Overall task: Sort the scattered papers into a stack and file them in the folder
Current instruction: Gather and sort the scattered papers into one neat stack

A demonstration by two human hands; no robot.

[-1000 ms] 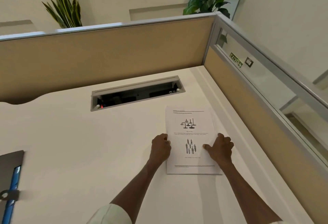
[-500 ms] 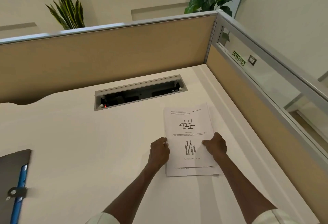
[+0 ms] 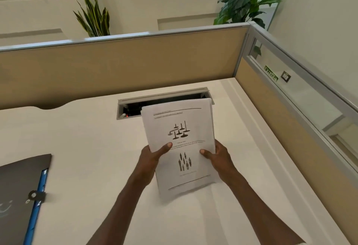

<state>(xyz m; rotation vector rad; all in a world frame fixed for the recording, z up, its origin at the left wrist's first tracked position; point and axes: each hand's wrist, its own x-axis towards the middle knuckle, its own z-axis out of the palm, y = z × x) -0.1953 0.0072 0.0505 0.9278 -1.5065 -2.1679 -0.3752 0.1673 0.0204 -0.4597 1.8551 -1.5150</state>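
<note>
A stack of white printed papers [image 3: 180,126] with black drawings on the top sheet is tilted up off the white desk [image 3: 87,147], its lower edge close to the desk surface. My left hand [image 3: 153,155] grips the stack's left edge with the thumb on the top sheet. My right hand [image 3: 217,155] grips the right edge the same way. A dark folder [image 3: 17,182] with a blue spine strip and a round clasp lies at the desk's left edge, well apart from the papers.
An open cable slot [image 3: 135,107] is set into the desk just behind the papers. Tan partition walls [image 3: 116,66] close the desk at the back and right. Two potted plants [image 3: 93,12] stand beyond the back partition.
The stack lay flat on the desk under both hands. Now both hands grip its sides and have lifted and tilted it up toward me.
</note>
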